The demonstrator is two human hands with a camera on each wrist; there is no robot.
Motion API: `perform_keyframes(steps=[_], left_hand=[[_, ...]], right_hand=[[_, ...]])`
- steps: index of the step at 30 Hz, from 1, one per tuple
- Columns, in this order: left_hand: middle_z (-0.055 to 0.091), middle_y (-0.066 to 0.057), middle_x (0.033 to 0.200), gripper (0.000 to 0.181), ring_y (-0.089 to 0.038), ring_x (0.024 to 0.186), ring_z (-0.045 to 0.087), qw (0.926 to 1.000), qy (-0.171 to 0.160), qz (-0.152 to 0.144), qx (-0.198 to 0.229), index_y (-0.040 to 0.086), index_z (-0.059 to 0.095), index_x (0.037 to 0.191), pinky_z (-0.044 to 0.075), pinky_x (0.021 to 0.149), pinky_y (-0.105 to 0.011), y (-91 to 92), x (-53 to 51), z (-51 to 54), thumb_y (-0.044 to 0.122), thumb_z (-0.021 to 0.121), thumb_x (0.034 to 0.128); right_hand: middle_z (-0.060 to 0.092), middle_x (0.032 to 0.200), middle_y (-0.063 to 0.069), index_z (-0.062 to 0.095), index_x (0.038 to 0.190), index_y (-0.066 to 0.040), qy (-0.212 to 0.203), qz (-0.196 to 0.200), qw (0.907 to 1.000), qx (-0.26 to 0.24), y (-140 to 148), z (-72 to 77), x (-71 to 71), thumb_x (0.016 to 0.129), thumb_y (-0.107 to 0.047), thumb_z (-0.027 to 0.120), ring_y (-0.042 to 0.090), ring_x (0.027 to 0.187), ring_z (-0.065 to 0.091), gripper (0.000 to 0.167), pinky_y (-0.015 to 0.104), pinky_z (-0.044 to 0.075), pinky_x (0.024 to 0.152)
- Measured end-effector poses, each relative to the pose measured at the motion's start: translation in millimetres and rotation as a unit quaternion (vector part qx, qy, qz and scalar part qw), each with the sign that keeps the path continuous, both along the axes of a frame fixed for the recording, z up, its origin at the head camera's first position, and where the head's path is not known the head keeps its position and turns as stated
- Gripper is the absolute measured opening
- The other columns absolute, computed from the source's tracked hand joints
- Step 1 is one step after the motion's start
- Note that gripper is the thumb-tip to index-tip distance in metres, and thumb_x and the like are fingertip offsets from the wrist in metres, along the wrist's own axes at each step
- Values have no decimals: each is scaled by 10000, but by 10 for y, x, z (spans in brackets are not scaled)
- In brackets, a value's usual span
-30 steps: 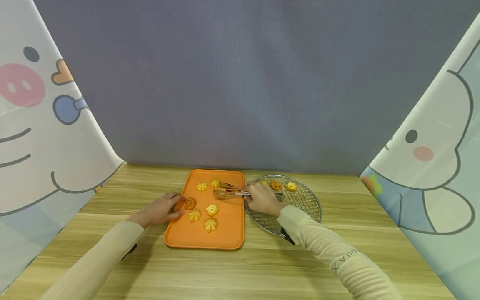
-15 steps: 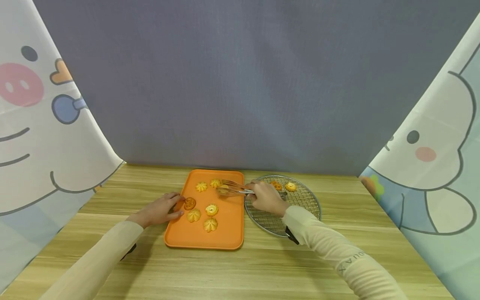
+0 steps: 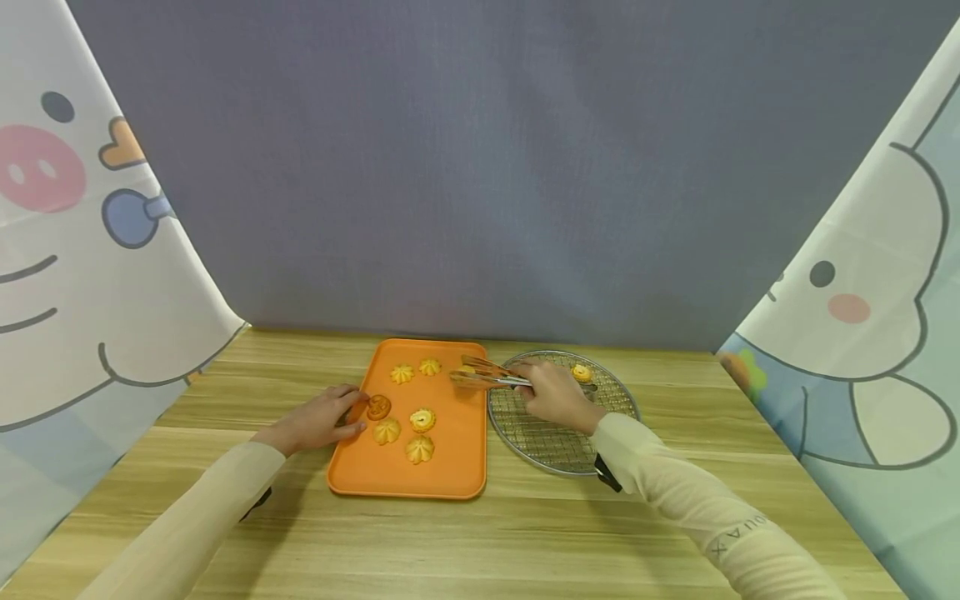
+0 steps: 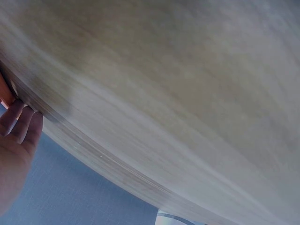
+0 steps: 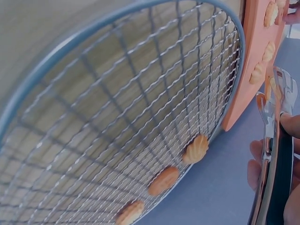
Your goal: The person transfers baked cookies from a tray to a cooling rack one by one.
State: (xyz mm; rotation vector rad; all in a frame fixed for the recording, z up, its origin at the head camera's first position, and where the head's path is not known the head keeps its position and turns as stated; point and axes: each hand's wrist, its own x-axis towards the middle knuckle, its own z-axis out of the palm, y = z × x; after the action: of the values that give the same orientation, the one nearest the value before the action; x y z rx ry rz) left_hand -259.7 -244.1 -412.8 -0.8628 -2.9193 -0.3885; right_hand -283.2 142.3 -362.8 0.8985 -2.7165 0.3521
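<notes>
Six cookies (image 3: 422,420) lie on an orange tray (image 3: 450,471) in the head view, set on a wood-grain desk (image 3: 375,550). The left hand (image 3: 318,419) touches the tray's left rim, thumb and fingers apart. The right hand (image 3: 561,396) is clamped on metal tongs (image 3: 480,382), whose ends reach over the tray's upper right; a yellow cookie (image 3: 467,370) shows between them, though how firmly they pinch it is unclear. Just beside the tray, under the right hand, is a round wire rack (image 3: 551,450) with one ridged cookie (image 3: 582,373) near its far rim.

In the left wrist view, three fingers (image 4: 21,126) extend to the tray's edge, the desk spreading across the rest.

In the right wrist view, the right hand curls round the tongs' dark handle, and three cookies (image 5: 164,181) sit along the rack's rim.
</notes>
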Motion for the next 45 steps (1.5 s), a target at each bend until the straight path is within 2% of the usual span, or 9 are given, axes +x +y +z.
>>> perform_keyframes(steps=[4,8,10,14,16,24,33,40,45], left_hand=[[484,-259,1255,444,-433,1154,460,10000,-33,-9,33,2,521,1221,405,921,-545,-2,4,1,290,587,890],[485,-256,1256,444,-430,1156,460,10000,-59,10,40,5,519,1226,404,922,-545,1,12,9,290,584,892],[481,-260,1261,445,-434,1160,455,9999,-88,18,55,4,516,1230,400,924,-549,4,18,17,288,583,893],[474,-264,1268,446,-437,1167,447,9999,-139,31,74,5,513,1233,395,928,-553,7,26,30,285,583,894],[472,-262,1270,446,-436,1170,445,9999,-143,40,63,8,513,1235,394,929,-552,6,26,31,288,581,894],[469,-265,1274,452,-436,1173,443,9999,-126,46,61,8,514,1237,392,931,-553,1,18,23,292,583,893],[469,-267,1271,448,-437,1169,444,9999,-121,35,41,5,513,1235,395,926,-554,9,22,31,284,584,892],[471,-265,1270,445,-435,1171,444,9999,-136,58,35,9,515,1234,395,926,-554,11,23,36,287,583,893],[469,-268,1271,449,-439,1167,447,9998,-177,52,67,13,513,1236,399,921,-556,6,15,33,293,584,892]], right_hand=[[614,1159,139,639,1127,-41,-25,-41,10000,-55,96,19,36,825,-59,619,87,533,423,303,177,276,406],[617,1150,155,649,1101,-33,89,-103,9999,-105,203,24,75,813,-55,635,168,662,578,290,173,312,422],[614,1157,159,648,1105,-33,121,-155,9997,-115,261,19,93,817,-67,640,168,641,585,290,176,311,421],[608,1153,170,636,1116,-9,78,-204,9996,-151,381,4,127,826,-80,637,65,464,437,298,176,298,410],[604,1148,186,632,1114,5,47,-193,9996,-184,442,-7,141,828,-75,632,37,432,369,296,181,296,407],[643,961,102,655,1073,-8,269,-329,9991,2,627,-58,204,813,-89,658,46,560,430,272,206,347,495],[643,1049,156,643,1094,18,307,-416,9987,-47,763,-121,260,786,-50,665,122,605,515,316,231,369,512],[614,1135,176,624,1138,6,78,-518,9985,-167,812,-136,260,799,-50,651,59,523,377,345,190,294,425],[609,1152,173,630,1136,-10,61,-561,9982,-189,832,-160,245,804,-68,653,75,535,405,338,192,294,425]])
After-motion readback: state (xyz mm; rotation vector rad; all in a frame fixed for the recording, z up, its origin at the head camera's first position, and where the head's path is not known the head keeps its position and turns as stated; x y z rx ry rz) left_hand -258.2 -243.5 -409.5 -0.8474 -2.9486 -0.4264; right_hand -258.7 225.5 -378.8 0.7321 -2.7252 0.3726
